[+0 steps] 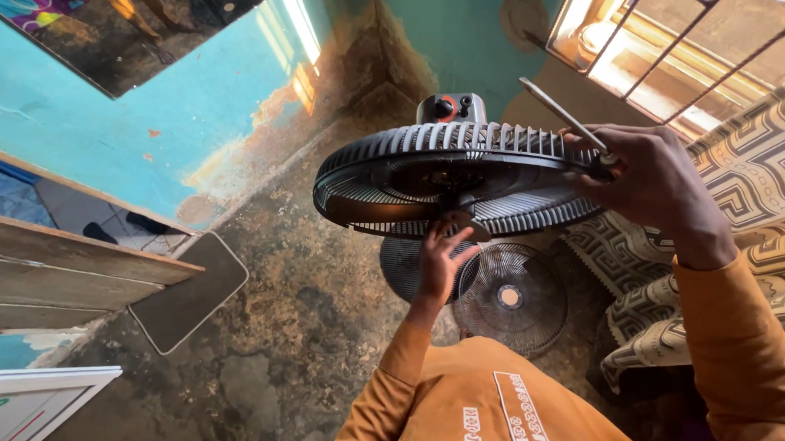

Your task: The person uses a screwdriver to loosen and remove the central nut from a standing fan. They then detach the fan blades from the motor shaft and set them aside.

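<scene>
A person in an orange long-sleeved top works on a grey electric fan point(448, 179) tipped face-down over a stained concrete floor point(309, 319), seen from a head-worn camera. The fan sits at the centre of the view, its ribbed guard ring running from nine o'clock to three o'clock and its motor housing with a red knob point(448, 107) at twelve o'clock. The left hand point(440, 258), at six o'clock of the fan, reaches up under the grille with fingers spread apart, fingertips touching the hub. The right hand point(657, 185), at three o'clock, has its fingers curled together around the handle of a screwdriver point(563, 114), whose shaft slants up toward eleven o'clock above the guard's rim. Two detached fan grilles point(510, 296) lie on the floor just below the fan, one overlapping the other. A sofa with a grey geometric pattern point(756, 173) stands at three o'clock, a barred window point(690, 36) at one o'clock, a dark doormat point(191, 293) at eight o'clock beside an open doorway point(79, 214)
</scene>
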